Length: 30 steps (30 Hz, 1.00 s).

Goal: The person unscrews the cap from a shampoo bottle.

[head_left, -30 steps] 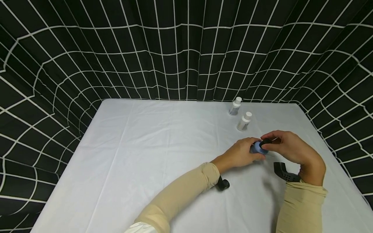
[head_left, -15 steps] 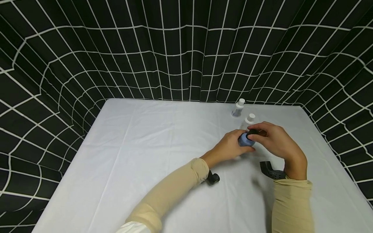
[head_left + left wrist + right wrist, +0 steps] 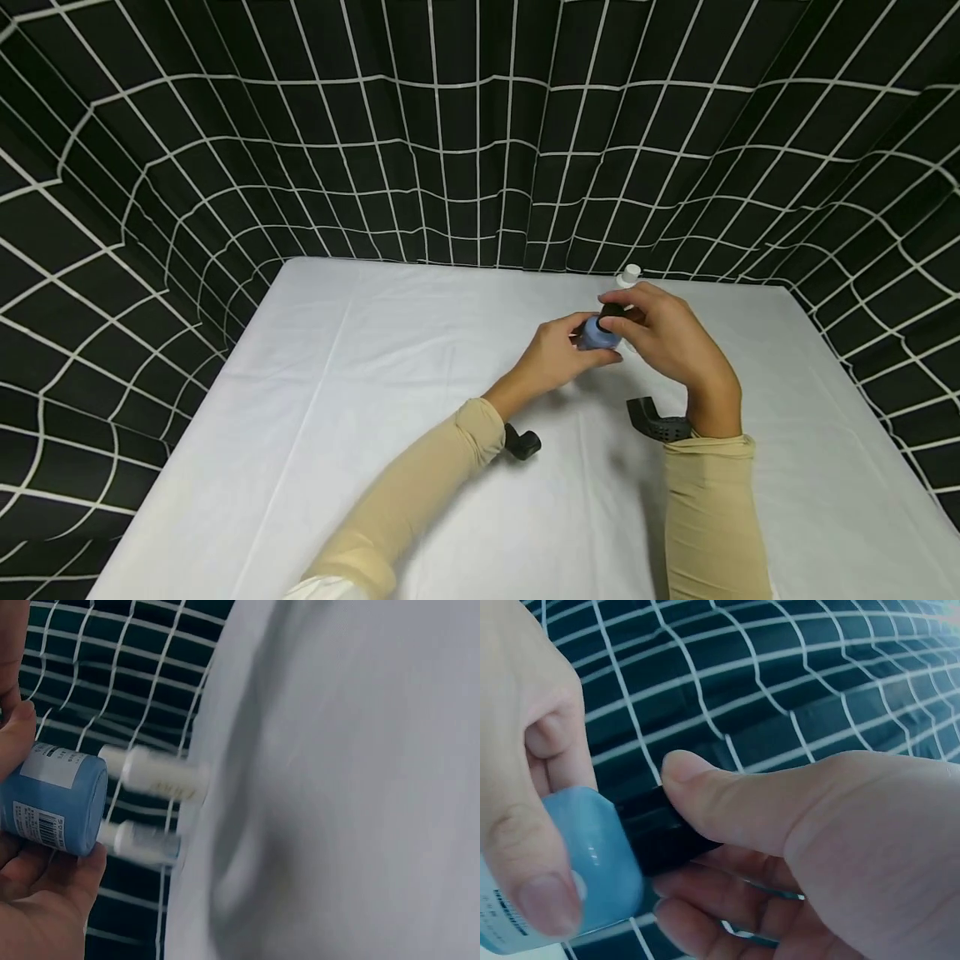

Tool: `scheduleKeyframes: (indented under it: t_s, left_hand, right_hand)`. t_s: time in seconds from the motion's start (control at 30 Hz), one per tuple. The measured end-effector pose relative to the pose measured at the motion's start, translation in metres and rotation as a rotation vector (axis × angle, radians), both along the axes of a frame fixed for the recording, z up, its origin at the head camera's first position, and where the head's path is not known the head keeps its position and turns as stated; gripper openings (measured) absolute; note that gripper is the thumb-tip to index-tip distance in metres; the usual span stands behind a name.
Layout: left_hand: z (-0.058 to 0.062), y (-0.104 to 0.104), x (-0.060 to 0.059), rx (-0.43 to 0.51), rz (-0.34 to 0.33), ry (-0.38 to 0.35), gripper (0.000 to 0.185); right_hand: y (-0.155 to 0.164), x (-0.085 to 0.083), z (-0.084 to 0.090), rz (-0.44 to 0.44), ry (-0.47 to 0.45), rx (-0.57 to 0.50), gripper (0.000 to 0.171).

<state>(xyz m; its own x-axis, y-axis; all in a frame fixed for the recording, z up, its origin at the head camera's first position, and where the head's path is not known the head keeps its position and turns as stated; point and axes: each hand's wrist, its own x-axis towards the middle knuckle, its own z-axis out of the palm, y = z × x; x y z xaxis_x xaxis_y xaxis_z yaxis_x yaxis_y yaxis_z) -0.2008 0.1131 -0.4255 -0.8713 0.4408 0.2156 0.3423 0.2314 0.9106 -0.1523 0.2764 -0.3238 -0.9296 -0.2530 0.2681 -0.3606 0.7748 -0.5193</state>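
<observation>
The left hand (image 3: 558, 354) grasps a blue bottle (image 3: 597, 333); the right hand (image 3: 667, 337) pinches its black cap (image 3: 611, 312) above the counter (image 3: 375, 400).

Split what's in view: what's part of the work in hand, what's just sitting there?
In hand:
- blue bottle, held by the left hand
- black cap, pinched by the right hand

Lying about:
- two white-capped bottles standing at the table's far edge, untouched
- white table
- grid-patterned black curtain
</observation>
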Motion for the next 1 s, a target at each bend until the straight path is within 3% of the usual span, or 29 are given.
scheduleKeyframes:
  t_s: [0.13, 0.23, 0.37, 0.57, 0.7, 1.0]
  left_hand:
    - [0.001, -0.017, -0.007, 0.06, 0.03, -0.062, 0.061]
    - [0.002, -0.03, -0.011, 0.084, 0.054, -0.07, 0.061]
    - [0.005, -0.045, -0.017, 0.108, 0.081, -0.041, 0.058]
    - [0.007, -0.061, -0.022, 0.132, 0.136, -0.002, 0.056]
    - [0.004, -0.066, -0.024, 0.147, 0.147, 0.004, 0.055]
    - [0.001, -0.075, -0.028, 0.121, 0.178, 0.017, 0.055]
  right_hand:
    - [-0.017, -0.011, -0.002, 0.018, 0.036, -0.05, 0.028]
    - [-0.029, -0.018, -0.006, 0.024, 0.071, -0.114, 0.028]
    - [-0.042, -0.027, -0.012, -0.013, 0.093, -0.226, 0.03]
    - [-0.06, -0.036, -0.019, -0.075, 0.005, -0.43, 0.034]
    - [-0.068, -0.038, -0.025, -0.116, -0.009, -0.49, 0.035]
    - [-0.083, -0.043, -0.038, -0.177, 0.064, -0.584, 0.033]
